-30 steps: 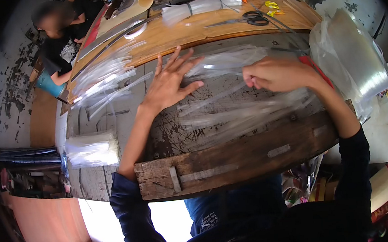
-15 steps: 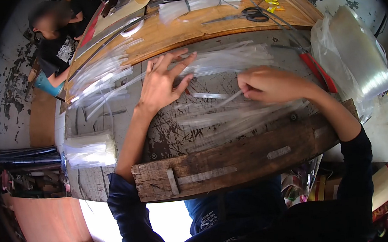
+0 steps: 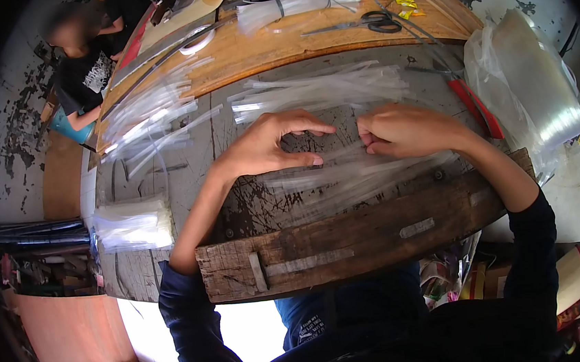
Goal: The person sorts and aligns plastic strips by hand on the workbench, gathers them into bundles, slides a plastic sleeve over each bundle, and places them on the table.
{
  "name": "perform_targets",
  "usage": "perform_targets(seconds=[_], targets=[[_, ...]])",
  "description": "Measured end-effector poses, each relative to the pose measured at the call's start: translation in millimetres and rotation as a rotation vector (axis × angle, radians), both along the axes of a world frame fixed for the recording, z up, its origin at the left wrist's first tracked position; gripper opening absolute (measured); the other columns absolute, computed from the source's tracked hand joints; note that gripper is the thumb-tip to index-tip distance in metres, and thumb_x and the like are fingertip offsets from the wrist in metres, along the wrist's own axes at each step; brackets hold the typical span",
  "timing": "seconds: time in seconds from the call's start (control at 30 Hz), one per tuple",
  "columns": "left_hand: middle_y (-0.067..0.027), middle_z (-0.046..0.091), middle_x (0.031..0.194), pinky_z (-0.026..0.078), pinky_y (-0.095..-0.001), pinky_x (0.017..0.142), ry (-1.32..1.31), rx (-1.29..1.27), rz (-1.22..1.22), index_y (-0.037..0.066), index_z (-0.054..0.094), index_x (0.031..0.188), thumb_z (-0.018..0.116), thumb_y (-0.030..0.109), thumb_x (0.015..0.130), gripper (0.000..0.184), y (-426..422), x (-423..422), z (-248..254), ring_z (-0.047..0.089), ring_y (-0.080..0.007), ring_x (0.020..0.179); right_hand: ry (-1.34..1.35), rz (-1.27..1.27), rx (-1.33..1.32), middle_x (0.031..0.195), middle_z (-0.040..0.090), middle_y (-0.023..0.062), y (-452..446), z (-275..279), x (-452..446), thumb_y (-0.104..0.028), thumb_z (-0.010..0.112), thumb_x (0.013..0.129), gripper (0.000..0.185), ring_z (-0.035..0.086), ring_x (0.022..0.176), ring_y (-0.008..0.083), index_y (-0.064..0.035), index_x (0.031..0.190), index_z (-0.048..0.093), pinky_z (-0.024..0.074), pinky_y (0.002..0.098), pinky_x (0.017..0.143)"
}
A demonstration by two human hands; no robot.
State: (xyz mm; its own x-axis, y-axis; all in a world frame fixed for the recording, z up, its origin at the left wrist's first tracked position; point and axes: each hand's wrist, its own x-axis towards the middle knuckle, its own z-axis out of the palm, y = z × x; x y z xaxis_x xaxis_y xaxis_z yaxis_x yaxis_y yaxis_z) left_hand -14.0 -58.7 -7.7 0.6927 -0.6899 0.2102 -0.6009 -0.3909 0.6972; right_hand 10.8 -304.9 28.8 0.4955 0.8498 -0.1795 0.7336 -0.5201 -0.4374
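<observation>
Curving the left hand open beyond the wooden board, with thumb and fingertips apart. Curling the right hand closed, also beyond the board (cannot tell whether around a strip). Seeing near clear strips spread loosely on the tabletop, between the board and both hands. Noting a far strip pile farther beyond the board, past the hands, and a strip bundle left of the board. Spotting scissors farthest beyond the board, past that pile.
</observation>
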Motion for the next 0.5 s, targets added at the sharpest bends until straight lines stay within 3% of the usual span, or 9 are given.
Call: perform_targets(seconds=[0.2, 0.4, 0.5], targets=[[-0.0077, 0.064, 0.096, 0.049, -0.034, 0.079, 0.039, -0.037, 0.031, 0.011, 0.06, 0.113, 0.074, 0.015, 0.07, 0.045, -3, -3, 2, 0.061, -0.0197, 0.088, -0.134, 0.046, 0.181, 0.075, 0.056, 0.017, -2, -9, 5, -0.008, 0.047, 0.083, 0.011, 0.056, 0.075, 0.0323, 0.0028, 0.081, 0.047, 0.043, 0.0393, 0.067], [-0.0066, 0.065, 0.085, 0.048, -0.0292, 0.067, 0.091, -0.002, 0.179, 0.009, 0.06, 0.112, 0.068, 0.014, 0.077, 0.036, 0, -2, 4, 0.061, -0.0146, 0.075, 0.141, -0.213, 0.215, 0.07, 0.057, 0.0145, 4, 2, 7, -0.009, 0.047, 0.085, 0.011, 0.056, 0.066, 0.0284, 0.0003, 0.087, 0.041, 0.0425, 0.0368, 0.062], [-0.0068, 0.063, 0.084, 0.047, -0.0284, 0.066, 0.057, 0.029, 0.196, 0.007, 0.061, 0.11, 0.062, 0.015, 0.082, 0.029, 1, -1, 1, 0.058, -0.0139, 0.072, -0.05, -0.142, 0.376, 0.07, 0.057, 0.0142, 2, -8, 14, -0.009, 0.049, 0.086, 0.011, 0.057, 0.065, 0.0265, 0.0008, 0.088, 0.046, 0.0427, 0.0357, 0.062]])
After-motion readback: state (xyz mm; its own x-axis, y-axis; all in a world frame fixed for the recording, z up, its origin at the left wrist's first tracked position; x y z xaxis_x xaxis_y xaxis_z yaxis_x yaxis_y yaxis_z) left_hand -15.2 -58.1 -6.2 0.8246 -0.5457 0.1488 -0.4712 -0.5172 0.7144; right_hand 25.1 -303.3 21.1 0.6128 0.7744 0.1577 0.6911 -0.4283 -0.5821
